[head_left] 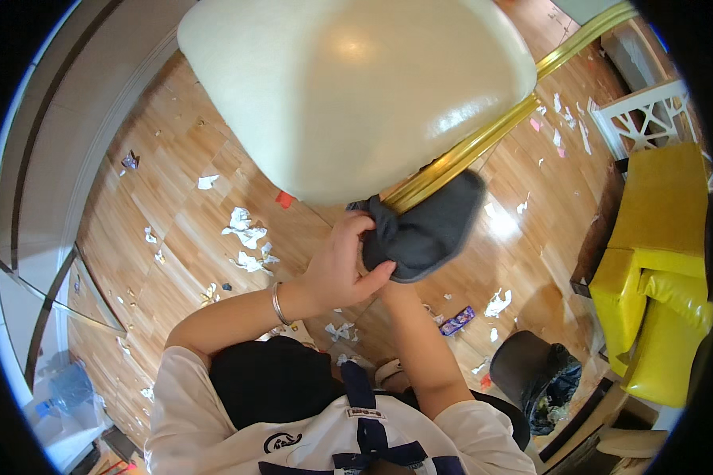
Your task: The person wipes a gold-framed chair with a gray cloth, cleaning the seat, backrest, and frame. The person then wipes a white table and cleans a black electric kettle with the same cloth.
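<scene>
From my end I see the left hand [337,265] near the middle of the frame, its thumb and fingers [355,227] pinching a dark grey cloth [436,233]. The cloth sits just right of centre, bunched against the lower end of a gold chair leg [467,150]. The right forearm [424,344] rises from the lower edge, but its hand is behind the cloth, so I cannot tell how those fingers stand. Across the top of my view is the chair's cream seat [356,95], tilted, with the gold leg slanting along its right edge. Below, torn white paper [245,229] is scattered on the wooden floor [174,190]. I also have a yellow sofa [657,214] at the right side and a dark bin [517,364] with a black bag at the lower right.
</scene>
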A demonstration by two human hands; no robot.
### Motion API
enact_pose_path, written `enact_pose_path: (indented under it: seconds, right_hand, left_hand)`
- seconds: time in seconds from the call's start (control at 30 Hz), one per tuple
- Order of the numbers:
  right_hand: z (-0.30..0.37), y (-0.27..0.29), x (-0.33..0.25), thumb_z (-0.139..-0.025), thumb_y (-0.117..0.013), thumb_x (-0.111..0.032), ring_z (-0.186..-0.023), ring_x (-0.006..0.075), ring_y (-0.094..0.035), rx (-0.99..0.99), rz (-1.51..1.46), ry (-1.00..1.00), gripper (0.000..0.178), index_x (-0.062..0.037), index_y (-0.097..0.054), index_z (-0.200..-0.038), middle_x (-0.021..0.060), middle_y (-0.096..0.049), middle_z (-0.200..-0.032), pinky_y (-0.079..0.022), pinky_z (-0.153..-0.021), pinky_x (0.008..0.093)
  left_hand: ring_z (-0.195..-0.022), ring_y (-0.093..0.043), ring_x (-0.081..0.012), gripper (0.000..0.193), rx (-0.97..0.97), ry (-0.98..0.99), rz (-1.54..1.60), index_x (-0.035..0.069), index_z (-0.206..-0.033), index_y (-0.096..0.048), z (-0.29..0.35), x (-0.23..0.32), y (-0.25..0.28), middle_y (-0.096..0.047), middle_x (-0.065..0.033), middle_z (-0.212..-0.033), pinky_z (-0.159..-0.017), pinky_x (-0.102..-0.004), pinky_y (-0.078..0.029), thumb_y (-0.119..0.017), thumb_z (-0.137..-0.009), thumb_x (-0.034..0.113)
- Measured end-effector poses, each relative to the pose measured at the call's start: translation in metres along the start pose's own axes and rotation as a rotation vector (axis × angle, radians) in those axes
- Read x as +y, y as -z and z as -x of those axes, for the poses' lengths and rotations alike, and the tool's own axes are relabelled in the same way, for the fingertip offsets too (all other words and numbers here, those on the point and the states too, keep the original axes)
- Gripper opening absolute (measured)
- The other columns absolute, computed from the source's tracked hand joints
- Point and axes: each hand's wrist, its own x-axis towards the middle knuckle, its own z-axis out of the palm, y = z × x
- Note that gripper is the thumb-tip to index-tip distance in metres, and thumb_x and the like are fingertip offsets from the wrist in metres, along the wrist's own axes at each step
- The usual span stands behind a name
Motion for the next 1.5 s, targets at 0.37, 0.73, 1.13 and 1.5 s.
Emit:
enact_pose_path:
  seconds: [0.37,0.73,1.13,1.5]
  right_hand:
    - [0.009,0.004,-0.016,-0.078,-0.072,-0.007,-0.107,0.0258,-0.054,0.569,0.277,0.469,0.054,-0.0008,-0.043,-0.123,0.0142,-0.049,-0.120,-0.047,-0.089,0.0368]
    - [0.016,-0.010,-0.005,-0.093,-0.055,0.003,-0.103,0.0213,-0.061,0.618,0.143,0.364,0.045,0.0096,-0.039,-0.134,0.0171,-0.058,-0.120,-0.049,-0.088,0.0300]
    - [0.040,-0.052,0.048,-0.088,-0.060,0.002,-0.110,0.0246,-0.058,0.421,-0.082,-0.109,0.027,0.0042,-0.053,-0.115,0.0171,-0.061,-0.112,-0.046,-0.095,0.0347]
    - [0.021,0.006,0.015,-0.086,-0.065,0.000,-0.114,0.0206,-0.055,0.467,0.081,0.225,0.050,0.0033,-0.041,-0.129,0.0136,-0.053,-0.128,-0.045,-0.097,0.0345]
  left_hand:
    - [-0.111,-0.051,-0.0395,0.053,-0.168,-0.008,0.007,0.002,-0.118,-0.050,0.007,-0.016,0.004,-0.049,-0.0229,-0.120,-0.093,-0.0418,-0.044,-0.077,-0.078,0.023]
    - [-0.075,-0.057,-0.0408,0.009,0.180,0.061,0.060,-0.001,-0.093,-0.058,-0.030,-0.027,-0.006,-0.060,-0.0189,-0.079,-0.063,-0.0438,-0.046,-0.056,-0.087,0.004]
    - [-0.092,-0.059,-0.0428,0.021,-0.204,0.423,-0.168,0.001,-0.107,-0.058,0.044,-0.128,-0.001,-0.061,-0.0211,-0.099,-0.078,-0.0456,-0.049,-0.053,-0.088,0.006]
    - [-0.100,-0.063,-0.0272,0.040,-0.187,0.369,0.391,0.001,-0.116,-0.060,-0.038,-0.039,0.012,-0.067,-0.0165,-0.105,-0.085,-0.0364,-0.048,-0.054,-0.076,-0.002]
